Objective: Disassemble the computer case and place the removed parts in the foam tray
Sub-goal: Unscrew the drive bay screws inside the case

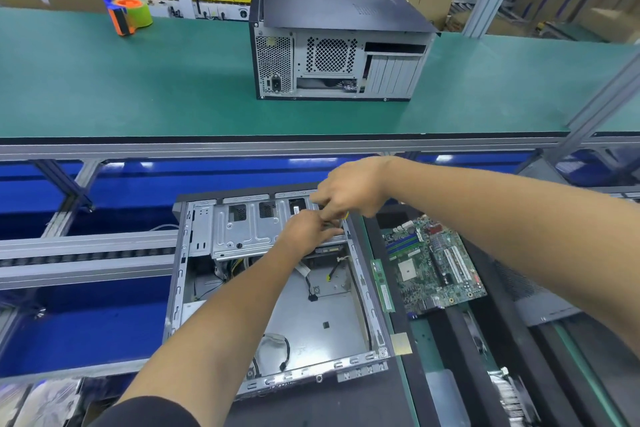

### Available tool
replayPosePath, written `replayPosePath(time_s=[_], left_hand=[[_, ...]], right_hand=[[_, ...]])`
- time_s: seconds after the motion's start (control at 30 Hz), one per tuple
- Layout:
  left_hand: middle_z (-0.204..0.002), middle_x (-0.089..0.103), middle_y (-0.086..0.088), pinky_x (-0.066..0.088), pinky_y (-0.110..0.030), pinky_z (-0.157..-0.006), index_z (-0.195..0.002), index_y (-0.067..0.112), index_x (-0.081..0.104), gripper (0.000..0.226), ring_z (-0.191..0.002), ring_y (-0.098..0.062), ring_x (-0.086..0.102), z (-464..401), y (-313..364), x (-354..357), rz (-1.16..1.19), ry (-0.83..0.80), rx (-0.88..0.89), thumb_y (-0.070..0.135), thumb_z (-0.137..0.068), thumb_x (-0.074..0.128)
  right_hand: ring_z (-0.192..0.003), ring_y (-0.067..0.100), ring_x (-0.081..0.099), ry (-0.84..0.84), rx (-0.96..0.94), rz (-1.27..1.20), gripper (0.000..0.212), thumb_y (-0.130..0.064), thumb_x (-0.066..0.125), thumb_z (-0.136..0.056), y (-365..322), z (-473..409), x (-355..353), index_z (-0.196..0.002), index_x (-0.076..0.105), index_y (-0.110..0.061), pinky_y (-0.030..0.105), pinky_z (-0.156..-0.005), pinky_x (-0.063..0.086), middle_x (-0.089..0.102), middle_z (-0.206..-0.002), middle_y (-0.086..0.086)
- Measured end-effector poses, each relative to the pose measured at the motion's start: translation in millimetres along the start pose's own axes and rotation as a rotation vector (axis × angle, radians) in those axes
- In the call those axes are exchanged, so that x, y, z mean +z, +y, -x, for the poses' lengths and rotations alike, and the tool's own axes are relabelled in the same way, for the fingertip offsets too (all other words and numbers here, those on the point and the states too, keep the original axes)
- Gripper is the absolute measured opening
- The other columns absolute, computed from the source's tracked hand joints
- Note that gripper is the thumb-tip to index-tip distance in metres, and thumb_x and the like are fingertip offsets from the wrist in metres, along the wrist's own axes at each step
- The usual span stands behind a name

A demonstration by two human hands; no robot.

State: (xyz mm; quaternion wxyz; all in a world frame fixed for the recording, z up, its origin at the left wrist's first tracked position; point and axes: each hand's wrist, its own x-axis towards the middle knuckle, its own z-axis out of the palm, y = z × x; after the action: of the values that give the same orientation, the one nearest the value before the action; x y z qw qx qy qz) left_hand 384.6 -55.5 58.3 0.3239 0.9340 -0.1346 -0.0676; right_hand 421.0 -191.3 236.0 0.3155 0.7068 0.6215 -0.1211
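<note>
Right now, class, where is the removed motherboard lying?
In the head view, the motherboard lies right of the open computer case, beside a green memory stick, under the person's right forearm.

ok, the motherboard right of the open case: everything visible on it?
The motherboard is a green circuit board lying flat, face up, in the dark tray just right of the open case. It shows blue memory slots, white expansion slots, a pale square socket and many small components. Neither hand touches it; a loose green memory stick lies alongside its left edge.
</note>
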Motion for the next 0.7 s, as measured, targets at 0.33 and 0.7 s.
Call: replayPosePath(time_s=[0.33, 0.7], left_hand=[[-0.1, 0.077, 0.002, 0.057, -0.036, -0.082, -0.105, 0.023, 0.075, 0.03, -0.092, -0.018, 0.069, 5, 5, -5, 0.015, 0.013, 0.008, 0.049, -0.092, 0.07], [-0.102, 0.077, 0.004, 0.057, -0.037, -0.082, -0.106, 0.024, 0.075, 0.032, -0.093, -0.017, 0.069, 3, 5, -5, -0.037, 0.006, 0.008, 0.052, -0.092, 0.069]], right_hand=[[-0.076, 0.032, 0.053, 0.139, 1.113, -1.539, 0.019, -0.026, 0.053, -0.094, 0, -8, -9, -0.107, 0.046, -0.013, 0.037, -0.058, 0.055, 0.052, -0.096, 0.013], [-0.04, 0.021, 0.046, -0.386, 0.851, -0.973, 0.021, -0.017, 0.049, -0.098, 6, -15, -34, -0.082, 0.056, -0.004, 0.026, -0.051, 0.039, 0.056, -0.053, 0.009]])
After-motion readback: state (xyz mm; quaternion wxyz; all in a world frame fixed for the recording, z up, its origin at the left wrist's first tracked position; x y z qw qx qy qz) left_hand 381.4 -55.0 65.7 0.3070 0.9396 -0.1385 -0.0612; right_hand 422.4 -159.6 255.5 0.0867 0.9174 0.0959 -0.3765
